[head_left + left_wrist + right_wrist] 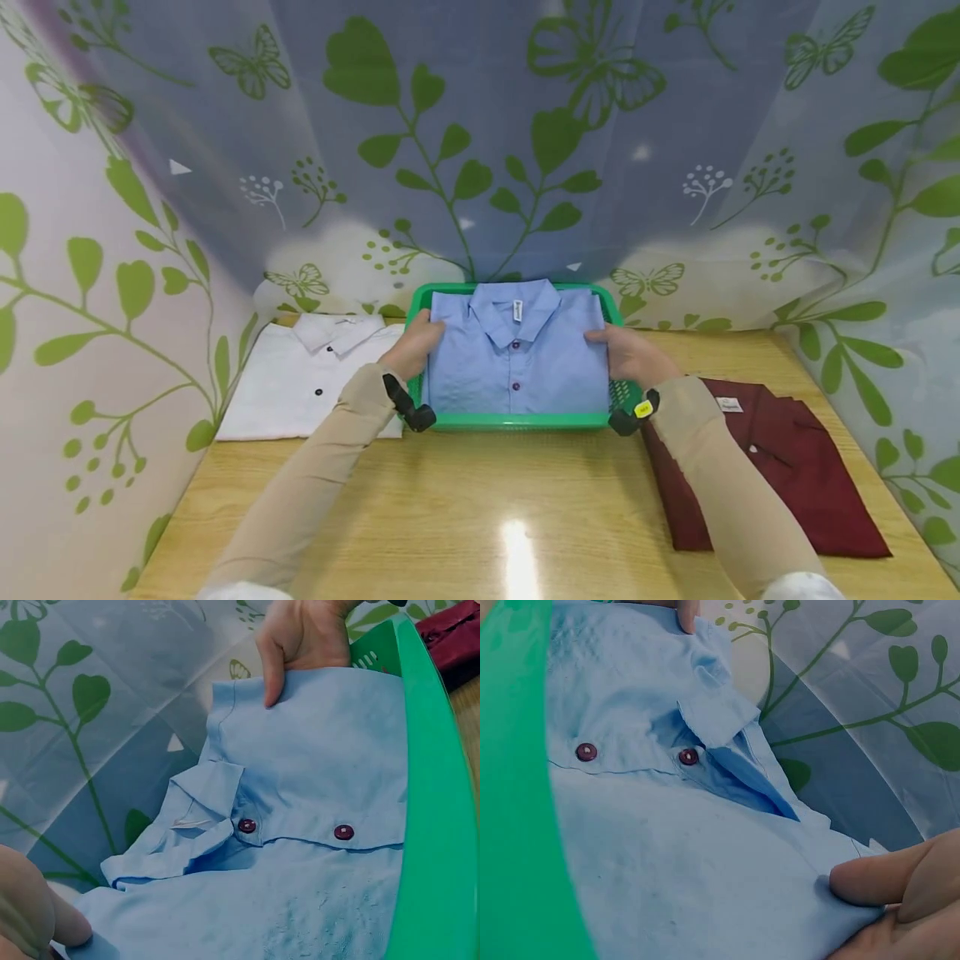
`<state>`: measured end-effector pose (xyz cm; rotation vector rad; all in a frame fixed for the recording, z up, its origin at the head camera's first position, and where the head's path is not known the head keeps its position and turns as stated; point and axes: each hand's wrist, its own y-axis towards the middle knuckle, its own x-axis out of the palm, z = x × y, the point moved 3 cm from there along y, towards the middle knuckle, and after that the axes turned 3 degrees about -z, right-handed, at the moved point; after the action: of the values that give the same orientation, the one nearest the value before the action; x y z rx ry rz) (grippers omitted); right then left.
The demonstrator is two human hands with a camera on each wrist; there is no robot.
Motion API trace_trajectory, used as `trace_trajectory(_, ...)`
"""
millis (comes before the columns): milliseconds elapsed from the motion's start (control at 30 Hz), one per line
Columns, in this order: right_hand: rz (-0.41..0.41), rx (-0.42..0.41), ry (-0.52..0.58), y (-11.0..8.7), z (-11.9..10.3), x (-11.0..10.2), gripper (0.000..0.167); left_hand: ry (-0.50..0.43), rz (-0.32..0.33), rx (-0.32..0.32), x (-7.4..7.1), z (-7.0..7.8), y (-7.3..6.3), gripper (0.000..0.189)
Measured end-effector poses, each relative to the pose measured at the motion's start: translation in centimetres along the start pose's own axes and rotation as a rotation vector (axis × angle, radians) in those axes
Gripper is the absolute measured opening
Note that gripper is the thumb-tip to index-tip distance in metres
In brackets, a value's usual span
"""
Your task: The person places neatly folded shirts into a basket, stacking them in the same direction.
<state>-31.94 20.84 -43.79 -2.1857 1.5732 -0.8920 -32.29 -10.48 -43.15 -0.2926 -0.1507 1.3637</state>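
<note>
A folded light blue shirt [480, 367] with a collar and dark buttons lies in a green plastic basket [517, 421], collar toward the back wall. My left hand [412, 344] pinches the shirt's left edge, thumb on top. On the opposite edge my right hand [637, 354] pinches the cloth the same way; the right wrist view shows its thumb [877, 879] on top and fingers beneath. In the left wrist view the shirt [322, 750] sits inside the basket's green rim [442, 802]. The fingers under the cloth are mostly hidden.
Left of the basket lies a folded white shirt [277, 387]. A folded dark red shirt [795, 475] lies at the right, partly under my right forearm. All rest on a wooden table [450, 517], with a patterned curtain [480, 167] behind.
</note>
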Motion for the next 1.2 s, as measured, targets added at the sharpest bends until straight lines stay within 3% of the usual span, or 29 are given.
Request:
trace_trajectory(200, 0.010, -0.057, -0.020, 0.0, 0.1, 0.2, 0.067, 0.030, 0.017, -0.035, 0.1, 0.2, -0.1, 0.039)
trace_trajectory(367, 0.011, -0.125, -0.147, -0.2, -0.1, 0.3, 0.063, 0.095, 0.007, -0.082, 0.0, 0.2, -0.1, 0.044)
trace_trajectory(467, 0.030, -0.158, -0.213, -0.6, -0.4, 0.3, 0.059, 0.157, 0.015, -0.041, 0.1, 0.5, -0.2, 0.046)
trace_trajectory(667, 0.078, -0.232, -0.285, -2.0, -1.1, 0.8, 0.059, 0.362, 0.053, 0.101, 1.2, 2.1, -1.5, 0.051)
trace_trajectory(767, 0.096, -0.275, -0.346, -2.6, -1.5, 1.7, 0.061, 0.413, 0.033, 0.124, 2.0, 2.5, -2.0, 0.051)
trace_trajectory(900, 0.113, -0.293, -0.375, -3.1, -1.9, 2.8, 0.061, 0.377, -0.065, 0.073, 2.7, 2.2, -1.8, 0.051)
trace_trajectory(1033, 0.081, -0.267, -0.343, -2.9, -1.6, 3.0, 0.063, 0.295, -0.157, -0.019, 2.6, 1.0, -1.3, 0.055)
trace_trajectory(1200, 0.026, -0.182, -0.234, -1.8, -1.1, 2.3, 0.064, 0.211, -0.185, -0.131, 2.2, -0.7, -0.8, 0.060)
